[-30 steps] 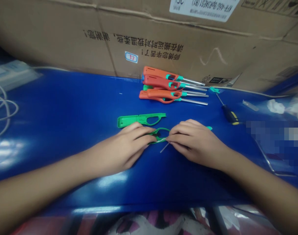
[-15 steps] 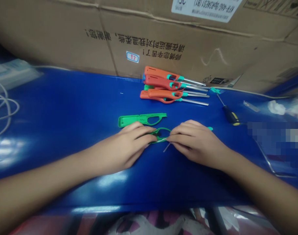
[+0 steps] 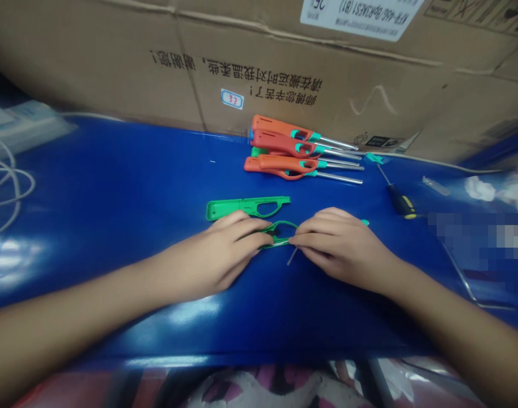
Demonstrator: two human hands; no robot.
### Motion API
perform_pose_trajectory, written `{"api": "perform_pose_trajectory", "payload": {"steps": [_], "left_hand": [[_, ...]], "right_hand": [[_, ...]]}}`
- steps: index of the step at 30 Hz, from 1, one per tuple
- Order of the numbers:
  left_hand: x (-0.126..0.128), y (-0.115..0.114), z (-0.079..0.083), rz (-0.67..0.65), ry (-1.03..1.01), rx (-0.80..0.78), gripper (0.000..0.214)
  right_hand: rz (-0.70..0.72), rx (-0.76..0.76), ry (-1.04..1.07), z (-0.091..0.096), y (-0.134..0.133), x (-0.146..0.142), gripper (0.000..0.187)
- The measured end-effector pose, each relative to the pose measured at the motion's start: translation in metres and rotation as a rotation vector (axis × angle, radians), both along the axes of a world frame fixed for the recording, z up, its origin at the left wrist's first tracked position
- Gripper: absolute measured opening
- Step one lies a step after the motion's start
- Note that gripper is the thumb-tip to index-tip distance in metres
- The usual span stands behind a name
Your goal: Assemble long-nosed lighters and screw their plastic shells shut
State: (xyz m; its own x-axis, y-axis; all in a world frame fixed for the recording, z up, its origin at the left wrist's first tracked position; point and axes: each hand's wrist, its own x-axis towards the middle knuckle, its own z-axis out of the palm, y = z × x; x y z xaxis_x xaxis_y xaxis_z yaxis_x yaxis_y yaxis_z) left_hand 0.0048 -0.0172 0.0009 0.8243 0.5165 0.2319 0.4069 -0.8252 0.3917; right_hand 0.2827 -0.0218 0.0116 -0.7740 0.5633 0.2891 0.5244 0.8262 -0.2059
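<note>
On the blue table [image 3: 114, 187], my left hand [image 3: 219, 249] presses its closed fingers onto a green lighter shell half [image 3: 280, 233] lying flat. My right hand [image 3: 342, 246] meets it from the right, fingertips pinched on a thin metal wire [image 3: 292, 256] that sticks out below the shell's trigger loop. A second green shell half [image 3: 246, 207] lies just beyond my left fingers, untouched. A small teal tip [image 3: 365, 222] shows past my right hand.
Several orange-and-teal long-nosed lighters [image 3: 293, 152] are stacked at the back by a big cardboard box [image 3: 259, 62]. A black-and-yellow screwdriver [image 3: 397, 195] lies to the right, with crumpled white paper [image 3: 480, 187] beyond. White cable loops [image 3: 6, 192] sit far left.
The thin wire under my right fingertips has swung a little steeper. Both hands stay in place on the green shell.
</note>
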Motion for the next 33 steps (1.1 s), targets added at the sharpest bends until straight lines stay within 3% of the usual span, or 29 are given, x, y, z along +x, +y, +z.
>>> {"api": "perform_pose_trajectory", "payload": {"steps": [5,14,33], "left_hand": [[-0.0002,-0.0002,0.0007,-0.006,0.01,0.003,0.032],[-0.0002,0.0011,0.0006,-0.009,0.07,0.028,0.043],[0.0002,-0.0003,0.002,0.003,0.056,0.032,0.036]], "right_hand": [[0.019,0.026,-0.07,0.0035,-0.0012,-0.0007,0.02],[-0.003,-0.016,-0.008,-0.0001,-0.0013,-0.0011,0.019],[-0.007,-0.048,0.016,0.002,-0.0015,0.0001,0.02]]}}
